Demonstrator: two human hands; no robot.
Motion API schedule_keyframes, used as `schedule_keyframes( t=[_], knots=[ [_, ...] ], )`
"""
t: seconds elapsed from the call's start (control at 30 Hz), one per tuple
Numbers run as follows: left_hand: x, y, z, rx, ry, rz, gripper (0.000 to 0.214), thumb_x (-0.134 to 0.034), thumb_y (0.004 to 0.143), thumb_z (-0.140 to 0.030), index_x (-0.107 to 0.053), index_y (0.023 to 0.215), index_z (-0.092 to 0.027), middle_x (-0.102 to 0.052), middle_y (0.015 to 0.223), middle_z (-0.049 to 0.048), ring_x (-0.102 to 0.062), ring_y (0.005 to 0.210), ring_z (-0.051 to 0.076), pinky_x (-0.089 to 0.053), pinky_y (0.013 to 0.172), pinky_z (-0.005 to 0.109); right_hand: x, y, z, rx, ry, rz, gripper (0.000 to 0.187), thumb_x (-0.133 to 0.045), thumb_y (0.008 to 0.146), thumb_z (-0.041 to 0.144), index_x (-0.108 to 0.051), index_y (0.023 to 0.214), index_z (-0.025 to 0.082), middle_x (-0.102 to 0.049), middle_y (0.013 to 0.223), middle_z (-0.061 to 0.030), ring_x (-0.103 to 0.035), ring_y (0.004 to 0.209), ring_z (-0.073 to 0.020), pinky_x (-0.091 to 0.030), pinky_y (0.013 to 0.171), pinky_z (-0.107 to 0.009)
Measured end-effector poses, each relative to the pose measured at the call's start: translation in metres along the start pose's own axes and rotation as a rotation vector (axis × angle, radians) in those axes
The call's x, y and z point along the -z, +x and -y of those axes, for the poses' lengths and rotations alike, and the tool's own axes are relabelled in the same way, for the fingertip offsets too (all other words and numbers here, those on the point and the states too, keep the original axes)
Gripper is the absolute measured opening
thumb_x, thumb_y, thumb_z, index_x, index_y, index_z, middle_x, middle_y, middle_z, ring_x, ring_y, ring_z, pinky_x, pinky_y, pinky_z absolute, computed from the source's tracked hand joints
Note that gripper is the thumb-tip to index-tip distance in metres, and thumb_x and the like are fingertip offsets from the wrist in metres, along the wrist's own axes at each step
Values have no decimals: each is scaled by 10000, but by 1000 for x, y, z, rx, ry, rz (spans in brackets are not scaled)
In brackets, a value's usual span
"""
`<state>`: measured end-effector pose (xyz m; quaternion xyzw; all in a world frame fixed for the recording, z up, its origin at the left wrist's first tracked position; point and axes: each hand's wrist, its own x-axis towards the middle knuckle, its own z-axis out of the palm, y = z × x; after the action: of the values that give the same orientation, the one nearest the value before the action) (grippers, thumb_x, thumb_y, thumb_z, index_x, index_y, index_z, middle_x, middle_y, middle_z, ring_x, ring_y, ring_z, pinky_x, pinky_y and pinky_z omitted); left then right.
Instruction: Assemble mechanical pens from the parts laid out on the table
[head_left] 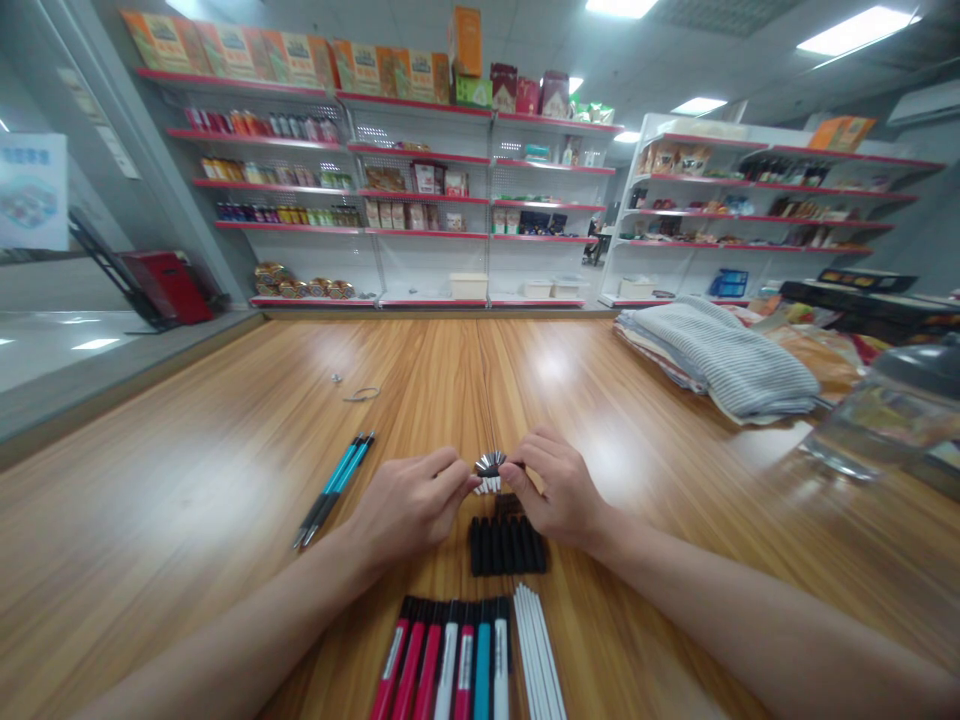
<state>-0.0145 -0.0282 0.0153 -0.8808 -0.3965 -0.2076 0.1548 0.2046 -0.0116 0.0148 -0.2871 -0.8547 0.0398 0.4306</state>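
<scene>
My left hand (409,503) and my right hand (559,490) meet over the wooden table (187,500), pinching a small bundle of silver-tipped white pen parts (489,472) between their fingertips. Just below the hands lies a row of black pen barrels (508,547). Nearer me are red, white and teal pens (442,660) side by side, with loose white sticks (538,650) to their right. Left of my left hand lie two teal pens (334,490). Farther up are a small metal bit (336,378) and a thin wire loop (362,394).
A folded grey striped cloth (720,360) rests on patterned fabric at the table's right. A clear plastic container (885,410) stands at the right edge. Red-edged shelves of packaged goods (480,200) line the back wall. A red case (169,287) stands at the left.
</scene>
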Motion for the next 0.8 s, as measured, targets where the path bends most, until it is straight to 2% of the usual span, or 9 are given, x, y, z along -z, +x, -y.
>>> schedule_keyframes(
  t=[0.23,0.3,0.37,0.43,0.5,0.6,0.8],
  knots=[
    [-1,0,1,27,-22,-5,208,-405,935,-214,-535,778,-172,-550,768,19,-505,613,117,-349,529,255,0,0,-2,-22,18,-42,78,-516,892,207,-575,855,170,-589,786,-62,-493,759,-194,-406,694,-360],
    [0,0,0,36,-13,10,156,-408,924,-179,-564,917,-178,-577,805,22,-538,640,122,-361,530,244,0,0,-2,-22,23,-47,68,-517,891,201,-575,878,170,-591,795,-64,-497,762,-195,-412,694,-361],
    [3,1,-2,28,-5,15,215,-418,925,-182,-537,1102,-205,-599,826,17,-562,647,126,-365,521,235,0,0,-2,-14,34,-44,67,-517,890,192,-577,910,170,-597,815,-66,-504,773,-197,-420,705,-365],
    [5,2,-5,-1,-14,7,247,-430,936,-219,-504,1172,-225,-610,807,8,-578,641,127,-365,509,227,0,0,-1,0,47,-27,84,-517,887,180,-580,943,174,-605,837,-67,-513,789,-201,-428,720,-370],
    [5,2,-6,-20,-29,-2,187,-429,938,-221,-528,1096,-214,-608,766,3,-585,636,127,-365,502,220,0,0,-1,13,52,-6,105,-521,882,170,-584,965,180,-614,853,-69,-521,803,-206,-434,729,-374],
    [3,2,-6,-14,-37,12,173,-406,898,-118,-537,987,-188,-601,752,7,-591,655,135,-381,516,222,0,-1,0,14,49,1,117,-532,872,165,-592,970,183,-618,854,-71,-527,813,-212,-441,732,-378],
    [-1,-1,-1,18,-29,27,243,-401,838,-50,-535,991,-182,-610,805,20,-595,702,152,-401,552,248,0,-1,-1,-4,54,-43,120,-537,856,151,-588,961,181,-613,854,-69,-525,806,-210,-444,733,-380]
  ],
)
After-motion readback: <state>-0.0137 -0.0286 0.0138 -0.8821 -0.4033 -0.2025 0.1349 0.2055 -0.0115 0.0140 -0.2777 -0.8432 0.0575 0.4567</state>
